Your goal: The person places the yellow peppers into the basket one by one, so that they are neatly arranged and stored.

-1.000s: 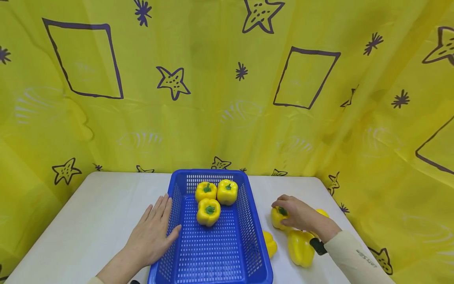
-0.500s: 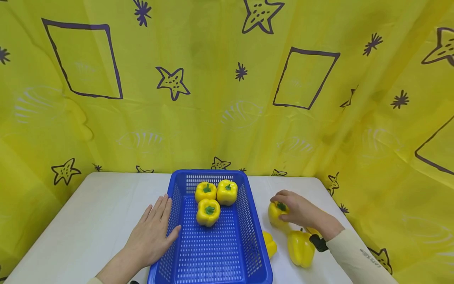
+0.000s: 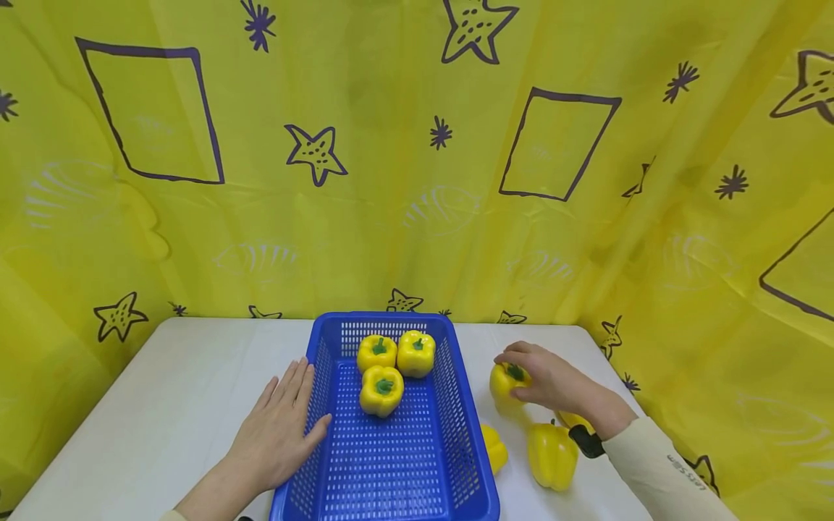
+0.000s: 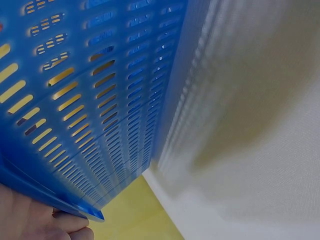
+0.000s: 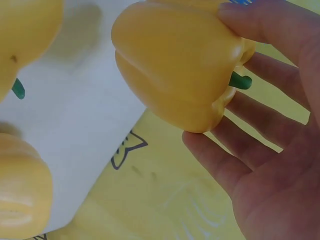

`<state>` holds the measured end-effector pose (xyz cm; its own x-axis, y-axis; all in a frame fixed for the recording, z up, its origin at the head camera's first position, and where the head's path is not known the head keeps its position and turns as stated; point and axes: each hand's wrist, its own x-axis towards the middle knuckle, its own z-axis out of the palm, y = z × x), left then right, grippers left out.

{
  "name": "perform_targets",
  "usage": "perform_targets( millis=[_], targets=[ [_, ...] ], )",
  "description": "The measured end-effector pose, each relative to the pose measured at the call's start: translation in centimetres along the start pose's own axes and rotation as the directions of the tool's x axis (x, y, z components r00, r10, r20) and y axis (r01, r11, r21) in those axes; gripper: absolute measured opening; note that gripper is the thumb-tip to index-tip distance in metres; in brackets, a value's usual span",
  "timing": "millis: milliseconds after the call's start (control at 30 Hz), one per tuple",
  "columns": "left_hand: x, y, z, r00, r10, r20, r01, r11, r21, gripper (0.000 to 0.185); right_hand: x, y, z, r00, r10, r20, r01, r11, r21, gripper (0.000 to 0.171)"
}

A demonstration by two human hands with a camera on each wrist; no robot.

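Observation:
A blue perforated basket (image 3: 417, 463) stands mid-table with three yellow bell peppers (image 3: 381, 389) at its far end. My left hand (image 3: 280, 427) lies flat on the table with straight fingers, its thumb against the basket's left wall (image 4: 100, 100). To the right of the basket, my right hand (image 3: 544, 380) grips a yellow pepper (image 3: 504, 383) from above, lifted off the table. The right wrist view shows that pepper (image 5: 175, 65) held between fingertips (image 5: 260, 22), green stem toward the palm.
Two more yellow peppers lie on the white table (image 3: 163, 405) right of the basket: one (image 3: 495, 449) against its wall, one (image 3: 552, 454) under my right forearm. A third (image 3: 573, 420) peeks out behind the wrist. Yellow patterned cloth (image 3: 417, 159) surrounds the table.
My right hand has lifted its pepper off the table and carried it slightly up and left toward the basket. The left hand and basket have stayed put.

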<state>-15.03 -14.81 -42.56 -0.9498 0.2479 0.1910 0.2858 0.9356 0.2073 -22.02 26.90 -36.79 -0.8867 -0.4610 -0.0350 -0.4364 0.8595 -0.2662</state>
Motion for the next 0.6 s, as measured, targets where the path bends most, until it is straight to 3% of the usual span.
perform_targets(
  millis=[600],
  targets=[
    [-0.1, 0.0, 0.0, 1.000, -0.004, 0.002, 0.004, 1.000, 0.003, 0.079, 0.4, -1.0, -1.8, 0.993, -0.107, -0.053, 0.105, 0.994, -0.044, 0.044]
  ],
)
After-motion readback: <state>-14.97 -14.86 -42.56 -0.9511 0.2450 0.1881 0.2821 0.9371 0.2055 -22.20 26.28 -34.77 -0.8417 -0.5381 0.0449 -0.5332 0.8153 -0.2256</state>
